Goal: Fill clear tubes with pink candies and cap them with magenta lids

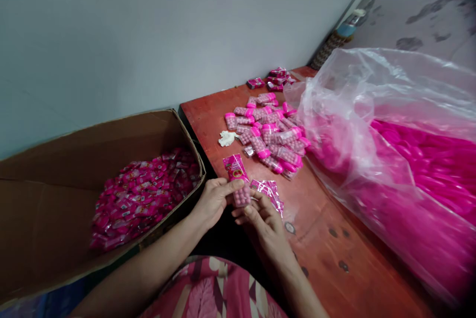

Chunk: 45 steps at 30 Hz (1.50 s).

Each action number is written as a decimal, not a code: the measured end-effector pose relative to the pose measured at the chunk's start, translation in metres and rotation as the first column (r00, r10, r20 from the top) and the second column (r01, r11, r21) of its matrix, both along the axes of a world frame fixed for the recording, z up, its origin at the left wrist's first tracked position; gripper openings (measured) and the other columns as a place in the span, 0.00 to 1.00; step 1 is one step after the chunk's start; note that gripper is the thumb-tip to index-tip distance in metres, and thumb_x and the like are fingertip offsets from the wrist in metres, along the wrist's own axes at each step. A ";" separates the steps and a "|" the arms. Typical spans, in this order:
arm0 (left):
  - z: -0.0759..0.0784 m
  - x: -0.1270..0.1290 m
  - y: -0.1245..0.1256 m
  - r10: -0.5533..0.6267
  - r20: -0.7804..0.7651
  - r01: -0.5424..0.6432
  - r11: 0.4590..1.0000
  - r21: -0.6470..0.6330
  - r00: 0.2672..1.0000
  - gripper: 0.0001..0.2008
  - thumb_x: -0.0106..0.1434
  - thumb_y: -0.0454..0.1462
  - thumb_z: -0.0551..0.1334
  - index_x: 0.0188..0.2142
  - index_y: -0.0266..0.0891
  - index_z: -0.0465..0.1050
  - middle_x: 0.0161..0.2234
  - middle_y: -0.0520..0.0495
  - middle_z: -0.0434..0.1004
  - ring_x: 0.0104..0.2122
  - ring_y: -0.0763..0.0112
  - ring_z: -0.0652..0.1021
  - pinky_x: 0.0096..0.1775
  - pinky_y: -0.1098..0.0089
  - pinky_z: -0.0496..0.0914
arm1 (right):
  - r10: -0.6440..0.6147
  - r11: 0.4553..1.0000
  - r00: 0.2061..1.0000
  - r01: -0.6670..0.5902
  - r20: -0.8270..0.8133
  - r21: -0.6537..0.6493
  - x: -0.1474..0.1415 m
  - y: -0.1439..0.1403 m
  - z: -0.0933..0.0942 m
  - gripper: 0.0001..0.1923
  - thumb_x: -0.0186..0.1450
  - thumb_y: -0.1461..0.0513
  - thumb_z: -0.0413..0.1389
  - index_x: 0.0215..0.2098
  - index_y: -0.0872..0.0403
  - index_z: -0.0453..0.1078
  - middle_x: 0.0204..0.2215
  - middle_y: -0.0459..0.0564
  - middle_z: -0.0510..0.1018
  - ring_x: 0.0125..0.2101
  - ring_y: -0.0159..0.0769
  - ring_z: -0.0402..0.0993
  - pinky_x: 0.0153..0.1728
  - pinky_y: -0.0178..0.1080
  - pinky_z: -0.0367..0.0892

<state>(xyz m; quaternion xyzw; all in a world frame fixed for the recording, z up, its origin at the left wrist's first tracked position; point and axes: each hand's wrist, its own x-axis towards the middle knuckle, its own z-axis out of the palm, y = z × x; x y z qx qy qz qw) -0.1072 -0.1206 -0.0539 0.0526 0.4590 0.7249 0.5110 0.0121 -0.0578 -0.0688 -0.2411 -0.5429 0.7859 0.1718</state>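
Note:
A small clear candy bottle (242, 196) full of pink balls is held near the table's front edge. A printed pink wrapper sleeve (235, 165) covers its upper end and stands out beyond it. My left hand (213, 201) grips the bottle from the left, thumb across its front where the sleeve ends. At its lower right, my right hand (262, 216) has thumb and fingers closed round the bottom end. Flat pink wrappers (273, 194) lie on the table just behind the right fingers. A pile of unwrapped candy bottles (269, 132) with pink caps lies farther back.
To the left stands a cardboard box (156, 130) holding many wrapped bottles (145, 196). A large clear plastic bag (334, 105) of bright pink pieces fills the right of the red table (320, 258). Small pink packs (277, 80) and crumpled white scrap (226, 138) lie toward the wall.

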 end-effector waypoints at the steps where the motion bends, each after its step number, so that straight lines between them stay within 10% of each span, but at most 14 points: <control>1: 0.000 0.001 -0.001 0.008 0.010 -0.008 1.000 0.002 1.000 0.12 0.49 0.39 0.68 0.23 0.29 0.72 0.20 0.48 0.72 0.20 0.76 0.71 0.23 0.74 0.66 | -0.007 0.999 1.000 0.006 -0.018 -0.039 0.000 0.000 0.000 0.16 0.62 0.59 0.55 0.47 0.50 0.61 0.31 0.47 0.75 0.30 0.32 0.74 0.31 0.35 0.70; 8: 0.002 0.014 -0.012 -0.019 0.077 0.012 0.996 0.086 0.997 0.11 0.51 0.37 0.68 0.24 0.28 0.73 0.20 0.49 0.71 0.19 0.76 0.71 0.24 0.72 0.67 | -0.070 0.991 0.997 0.067 -0.024 -0.118 -0.015 0.004 0.000 0.11 0.58 0.60 0.59 0.36 0.52 0.61 0.20 0.41 0.73 0.20 0.29 0.71 0.22 0.30 0.67; 13: 0.010 -0.004 -0.032 0.316 0.048 -0.320 0.942 0.102 0.947 0.15 0.50 0.43 0.68 0.32 0.33 0.76 0.34 0.41 0.80 0.36 0.61 0.78 0.42 0.62 0.71 | -0.124 0.991 0.992 0.125 0.032 -0.050 -0.013 0.018 0.010 0.13 0.56 0.57 0.60 0.34 0.53 0.62 0.22 0.44 0.75 0.19 0.29 0.71 0.20 0.31 0.65; 17: 0.004 -0.012 -0.027 0.279 -0.307 -0.286 0.958 0.023 0.910 0.21 0.53 0.47 0.64 0.43 0.37 0.75 0.43 0.40 0.77 0.45 0.57 0.76 0.50 0.58 0.66 | -0.259 0.965 0.961 0.253 0.097 0.072 0.006 0.040 0.016 0.12 0.58 0.55 0.58 0.31 0.54 0.64 0.22 0.45 0.74 0.19 0.28 0.70 0.20 0.30 0.65; 23: -0.025 0.007 0.014 -0.122 -0.902 0.066 0.992 -0.104 0.415 0.18 0.53 0.35 0.66 0.45 0.44 0.74 0.52 0.44 0.69 0.59 0.56 0.60 0.60 0.55 0.42 | -0.337 0.938 0.920 0.309 0.200 0.160 0.027 0.048 0.011 0.13 0.57 0.53 0.58 0.30 0.54 0.66 0.23 0.46 0.75 0.19 0.29 0.69 0.20 0.32 0.64; 27: -0.038 0.012 0.021 -0.138 -0.941 0.041 0.990 -0.132 0.308 0.12 0.57 0.35 0.61 0.42 0.44 0.75 0.51 0.43 0.70 0.59 0.56 0.60 0.60 0.51 0.39 | -0.336 0.939 0.915 0.305 0.226 0.162 0.033 0.045 0.007 0.13 0.57 0.53 0.58 0.30 0.55 0.65 0.23 0.46 0.74 0.20 0.30 0.69 0.21 0.32 0.64; 34: -0.034 0.015 0.019 -0.044 -0.895 -0.008 0.999 -0.053 0.445 0.11 0.56 0.33 0.62 0.38 0.47 0.77 0.47 0.45 0.75 0.56 0.59 0.65 0.60 0.53 0.41 | -0.395 0.887 0.903 0.328 0.166 0.324 0.022 0.042 0.003 0.14 0.57 0.55 0.59 0.37 0.53 0.66 0.31 0.48 0.74 0.30 0.33 0.70 0.29 0.34 0.67; 37: -0.022 0.020 0.018 -0.009 -0.835 0.003 1.000 -0.009 0.551 0.11 0.55 0.33 0.63 0.38 0.47 0.77 0.47 0.46 0.75 0.56 0.60 0.65 0.60 0.56 0.45 | -0.357 0.923 0.926 0.328 0.123 0.203 0.014 0.042 0.004 0.19 0.54 0.56 0.61 0.41 0.52 0.65 0.33 0.48 0.75 0.30 0.34 0.72 0.28 0.35 0.68; 45: -0.005 0.013 0.011 -0.161 -0.282 0.142 0.986 -0.086 0.946 0.12 0.50 0.41 0.67 0.32 0.34 0.78 0.30 0.46 0.79 0.32 0.62 0.78 0.39 0.66 0.71 | -0.145 0.986 0.983 0.134 0.115 0.100 0.002 0.052 0.014 0.20 0.53 0.57 0.62 0.40 0.53 0.63 0.23 0.42 0.73 0.21 0.30 0.69 0.23 0.33 0.65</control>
